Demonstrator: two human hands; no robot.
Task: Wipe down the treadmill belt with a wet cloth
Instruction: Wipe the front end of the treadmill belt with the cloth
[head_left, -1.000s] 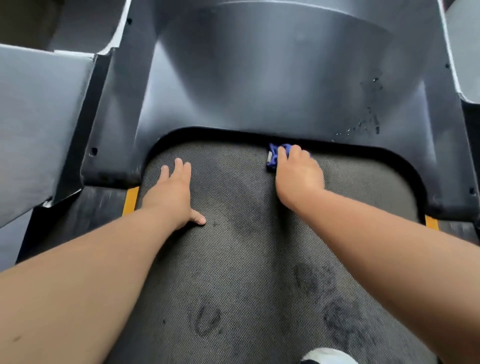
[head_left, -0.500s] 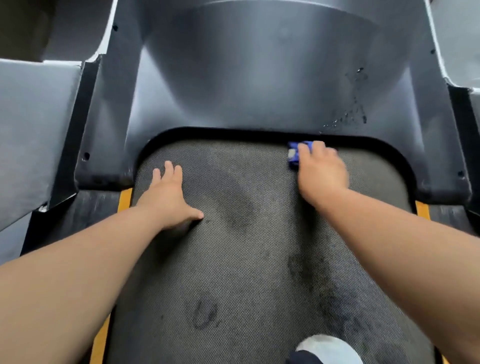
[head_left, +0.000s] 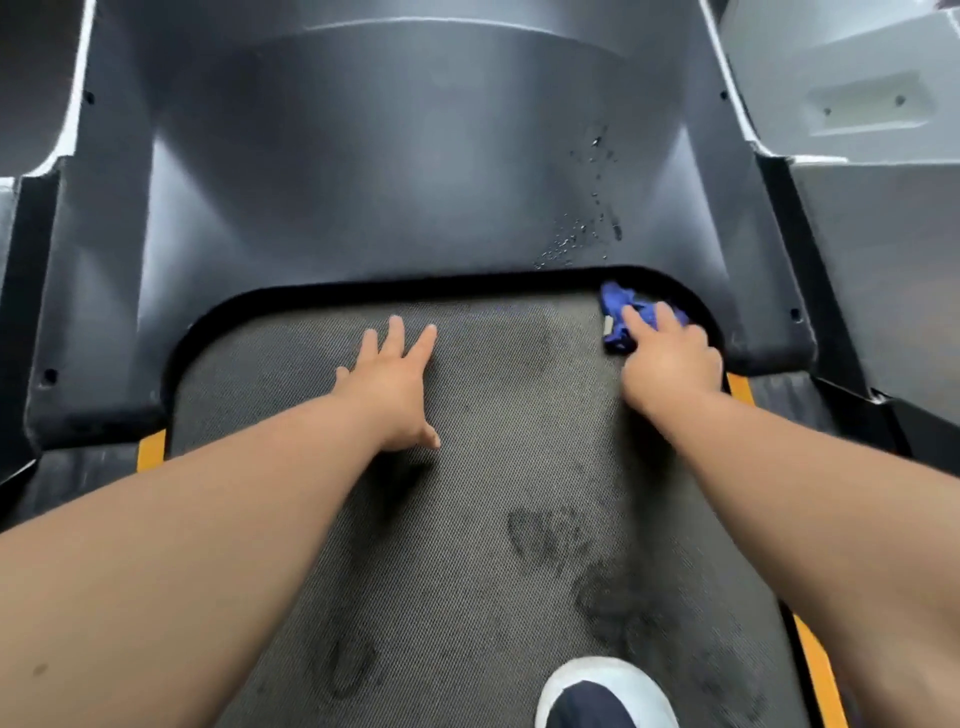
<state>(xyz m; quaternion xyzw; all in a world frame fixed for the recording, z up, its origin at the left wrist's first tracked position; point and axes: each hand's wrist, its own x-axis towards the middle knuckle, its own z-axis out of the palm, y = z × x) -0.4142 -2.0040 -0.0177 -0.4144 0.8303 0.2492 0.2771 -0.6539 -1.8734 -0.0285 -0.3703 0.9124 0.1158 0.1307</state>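
Step in hand: wiping the belt (head_left: 467, 519) strip directly below the motor cover (head_left: 389, 182) lip, at its right corner. The right hand (head_left: 670, 358) grip has its fingers laid over the bunched blue cloth (head_left: 615, 312), pressing it down. The left hand (head_left: 392, 382), fingers spread, braces flat below the cover's centre. Maintain even pressure; follow the curved lip. The visible cloth runs lengthwise away from the cover; the rest is hidden.

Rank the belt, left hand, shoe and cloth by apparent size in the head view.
Largest: belt.
Next: left hand and shoe, which look alike; the shoe is nearer the camera and cut off by the frame edge, so I leave them unranked.
Smallest: cloth, partly under the right hand.
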